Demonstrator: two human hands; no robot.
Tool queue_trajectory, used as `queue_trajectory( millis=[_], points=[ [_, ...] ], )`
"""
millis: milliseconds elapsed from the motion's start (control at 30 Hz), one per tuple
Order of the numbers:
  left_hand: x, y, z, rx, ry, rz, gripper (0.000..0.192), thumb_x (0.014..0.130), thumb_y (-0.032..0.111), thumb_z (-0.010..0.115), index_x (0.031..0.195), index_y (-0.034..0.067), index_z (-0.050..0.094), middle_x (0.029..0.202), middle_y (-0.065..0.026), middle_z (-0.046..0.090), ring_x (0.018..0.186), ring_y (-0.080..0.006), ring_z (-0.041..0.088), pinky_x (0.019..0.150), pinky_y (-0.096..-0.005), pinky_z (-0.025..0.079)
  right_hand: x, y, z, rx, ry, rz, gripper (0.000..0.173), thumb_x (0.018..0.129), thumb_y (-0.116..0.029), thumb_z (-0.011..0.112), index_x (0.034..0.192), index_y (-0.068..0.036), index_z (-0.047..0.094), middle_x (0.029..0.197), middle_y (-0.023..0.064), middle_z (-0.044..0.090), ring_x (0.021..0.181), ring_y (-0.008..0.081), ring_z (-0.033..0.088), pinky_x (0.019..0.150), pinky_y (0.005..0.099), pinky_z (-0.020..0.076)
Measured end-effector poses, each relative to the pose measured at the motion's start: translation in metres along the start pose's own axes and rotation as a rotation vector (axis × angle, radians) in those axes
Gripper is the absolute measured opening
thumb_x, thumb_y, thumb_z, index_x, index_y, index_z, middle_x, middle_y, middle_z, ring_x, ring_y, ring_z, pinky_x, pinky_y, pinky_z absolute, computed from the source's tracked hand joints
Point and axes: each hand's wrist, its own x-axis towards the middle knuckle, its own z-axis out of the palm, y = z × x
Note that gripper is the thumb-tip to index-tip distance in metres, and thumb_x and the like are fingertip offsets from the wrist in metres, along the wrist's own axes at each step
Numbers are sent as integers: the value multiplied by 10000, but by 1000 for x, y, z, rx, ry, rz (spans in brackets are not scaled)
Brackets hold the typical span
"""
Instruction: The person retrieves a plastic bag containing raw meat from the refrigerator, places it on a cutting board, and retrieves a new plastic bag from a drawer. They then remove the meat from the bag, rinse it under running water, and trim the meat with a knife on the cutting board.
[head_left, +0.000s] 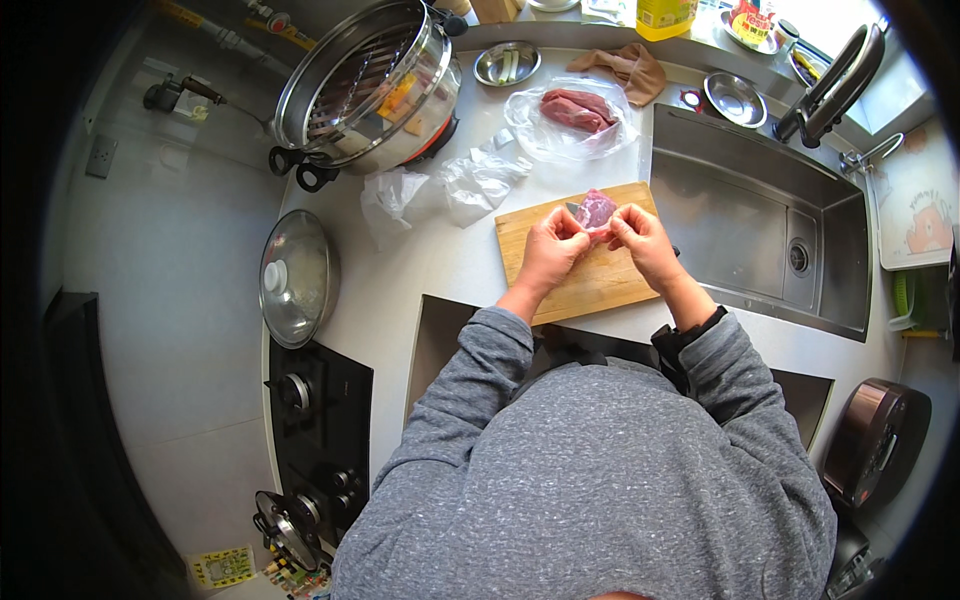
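Both of my hands pinch the near edge of a piece of raw meat (595, 209) above a wooden cutting board (592, 292). My left hand (555, 247) has thumb and fingertips on its left side. On the other side, my right hand (643, 241) grips the pale, fatty edge. A bit of knife blade (573, 207) shows at the meat's left; my hands and the meat hide most of the knife. Beyond the board, larger pieces of raw red meat (577, 110) lie in a clear plastic bag (536, 135).
A stainless-steel sink (720, 225) adjoins the board's right side. Crumpled plastic (472, 184) lies to the left, near a large steel pot (367, 97) and a glass lid (298, 281). A metal bowl (487, 75), a brown cloth (637, 73) and a faucet (832, 90) stand farther back.
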Motion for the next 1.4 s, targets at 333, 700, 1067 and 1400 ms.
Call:
queue_trajectory(
  millis=[333, 700, 1067, 1400],
  points=[
    [-5, 4, -2, -43, -76, -58, 121, 908, 119, 683, 891, 28, 606, 790, -9, 634, 666, -53, 563, 586, -203, 466, -4, -8, 1, 129, 77, 86, 128, 967, -160, 590, 950, -34, 577, 908, 69, 667, 812, 132, 652, 771, 271, 534],
    [-7, -16, 0, 393, 15, 27, 175, 922, 172, 651, 845, 16, 638, 733, -23, 650, 617, -76, 546, 571, -242, 456, -17, -2, -16, 87, 189, 204, 125, 951, -114, 592, 920, -2, 546, 899, 109, 664, 805, 181, 683, 759, 305, 588],
    [-32, -26, 10, 841, 244, 336, 249, 769, 99, 722, 983, 48, 605, 978, -130, 523, 931, -312, 534, 842, -399, 466, -34, 10, -25, -55, 108, 250, 134, 953, -120, 581, 911, 6, 561, 880, 89, 656, 794, 165, 668, 695, 290, 574],
    [-14, -31, 12, 782, 184, 430, 108, 886, 70, 587, 956, 32, 660, 860, -81, 654, 783, -265, 629, 719, -358, 507, -40, -20, -3, -9, -145, 8, 186, 970, -202, 604, 994, -20, 576, 901, 32, 624, 845, 112, 614, 756, 261, 518]
  ],
)
